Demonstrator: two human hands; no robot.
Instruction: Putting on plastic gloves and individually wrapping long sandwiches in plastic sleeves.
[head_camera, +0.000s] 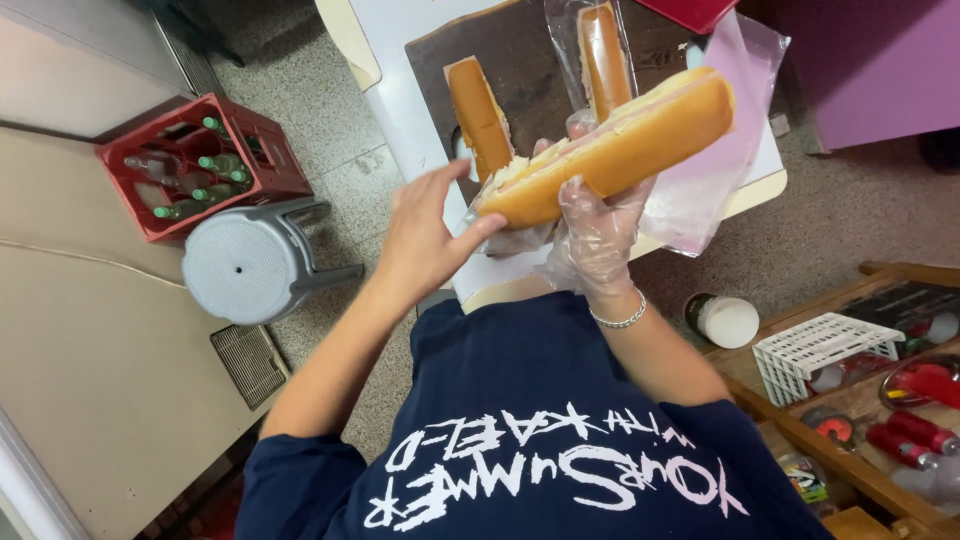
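Observation:
My right hand (597, 238), in a thin clear plastic glove with a bead bracelet at the wrist, holds a long filled sandwich roll (620, 145) from below, above the table's edge. The roll lies slanted, with pale filling showing along its cut side. My bare left hand (425, 232) is at the roll's left end, fingers spread and the thumb touching the bread. A clear plastic bag (705, 175) hangs behind and to the right of the roll.
A dark cutting board (520, 50) on a white table carries one bare roll (478, 115) and another in a plastic bag (603, 55). A red crate of bottles (190, 165) and a grey stool (250, 265) stand left. A wooden rack (850, 400) with a white basket, sauce bottles and a white-lidded jar (728, 320) is right.

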